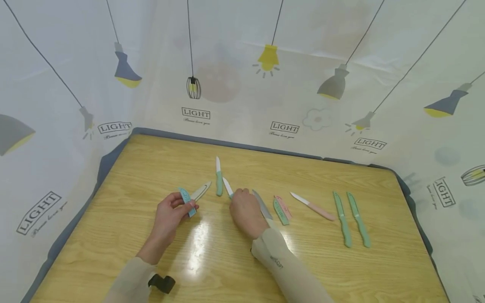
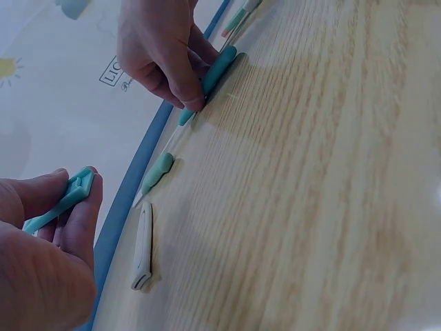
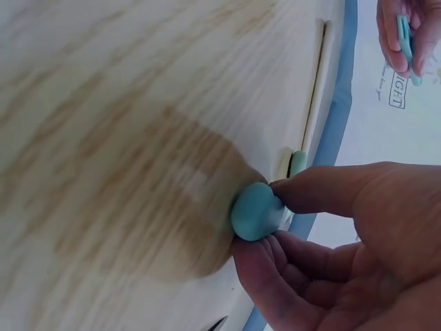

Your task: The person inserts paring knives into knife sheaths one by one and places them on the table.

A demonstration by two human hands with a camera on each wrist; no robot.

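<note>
My left hand (image 1: 170, 213) holds a blue knife sheath (image 1: 187, 201) above the table, between thumb and fingers. In the left wrist view the sheath (image 2: 81, 185) shows its hollow end. My right hand (image 1: 246, 211) pinches the blue handle (image 3: 253, 212) of a paring knife, whose white blade (image 1: 227, 186) points away toward the back left. The fingers cover most of that handle in the head view. Close by the left hand lies a cream sheath (image 1: 201, 191). A green-handled knife (image 1: 219, 181) with a bare white blade lies between the hands, further back.
Right of my right hand lies a wide grey blade (image 1: 262, 204), its handle hidden by the sleeve. Beyond it are a green sheath (image 1: 281, 211), a pink sheath (image 1: 286, 207), a pink-handled knife (image 1: 318, 210) and two sheathed green knives (image 1: 343, 225). A patterned curtain (image 1: 235, 84) surrounds the table.
</note>
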